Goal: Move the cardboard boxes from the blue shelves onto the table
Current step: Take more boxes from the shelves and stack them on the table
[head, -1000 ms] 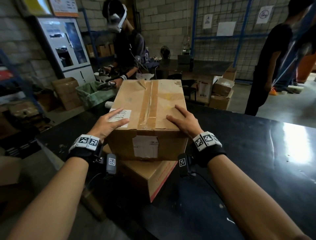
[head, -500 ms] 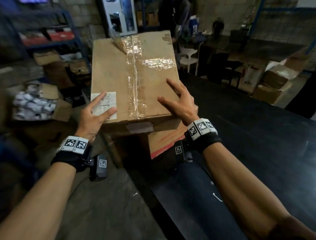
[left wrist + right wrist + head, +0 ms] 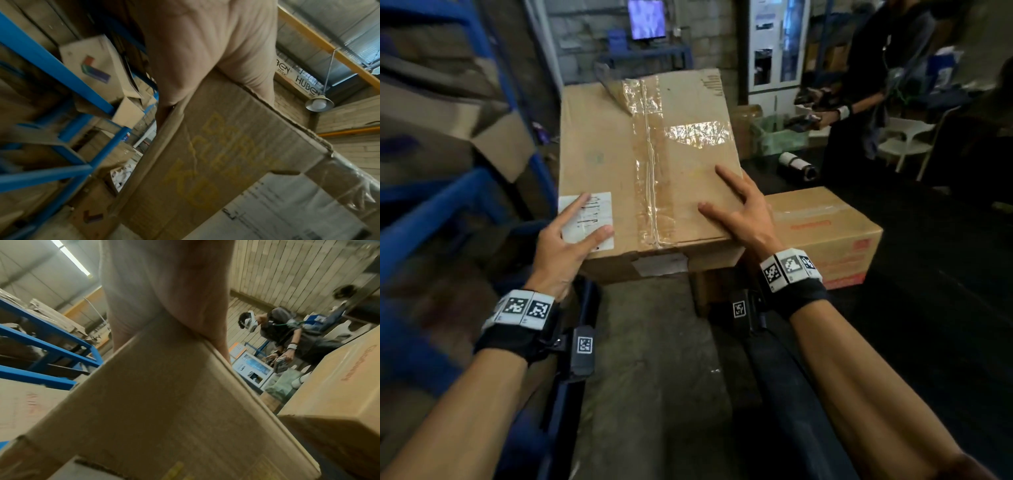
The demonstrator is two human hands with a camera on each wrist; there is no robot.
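Two hands, left hand (image 3: pixel 565 250), right hand (image 3: pixel 743 212), gripping one cardboard box (image 3: pixel 647 164)

A grey concrete floor (image 3: pixel 654 359) fills the six o'clock part of the head view. At twelve o'clock stands a pale block wall (image 3: pixel 585 41) with a lit screen (image 3: pixel 646 19) mounted above a small blue stand (image 3: pixel 645 56). At one o'clock is a white glass-door cabinet (image 3: pixel 774 48), and at two o'clock a person in dark clothes (image 3: pixel 873 78) stands beside a white plastic chair (image 3: pixel 904 140). The left wrist view shows a corrugated metal roof (image 3: pixel 329 21), an orange beam (image 3: pixel 320 43) and a hanging lamp (image 3: pixel 318 104) at two o'clock.
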